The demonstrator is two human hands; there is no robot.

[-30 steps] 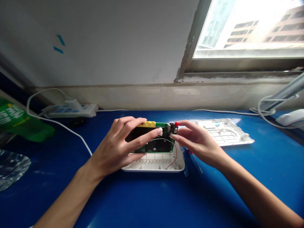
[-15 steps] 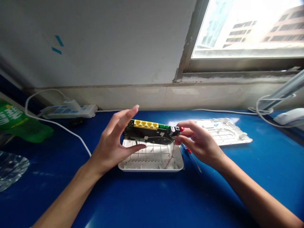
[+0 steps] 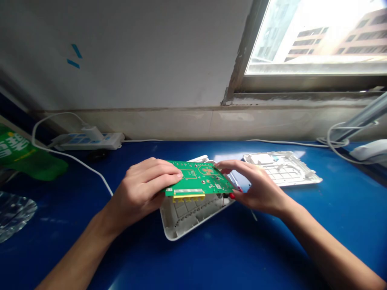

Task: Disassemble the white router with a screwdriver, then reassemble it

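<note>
A green circuit board [image 3: 199,179] is held between my two hands, its solder side facing up. Yellow ports [image 3: 189,197] hang from its near edge, with a red button at the near right corner. My left hand [image 3: 148,183] grips the left end, fingers on top and thumb hidden beneath. On the right end, my right hand [image 3: 252,181] pinches the board between fingers at the far edge and thumb at the near corner. Under the board lies a white plastic router shell [image 3: 181,225], turned askew and partly covered. A screwdriver [image 3: 253,214] lies by my right hand, mostly hidden.
A second white shell half [image 3: 284,169] lies at the right. To the left are a power strip [image 3: 90,141] with a white cable, a green bottle [image 3: 30,157] and a clear plastic item [image 3: 16,215]. Wall and window stand behind the blue table [image 3: 199,266].
The board has been flipped from near upright to flatter, solder side up, ports now toward me. My left hand has closed on its left end. The shell beneath has turned askew.
</note>
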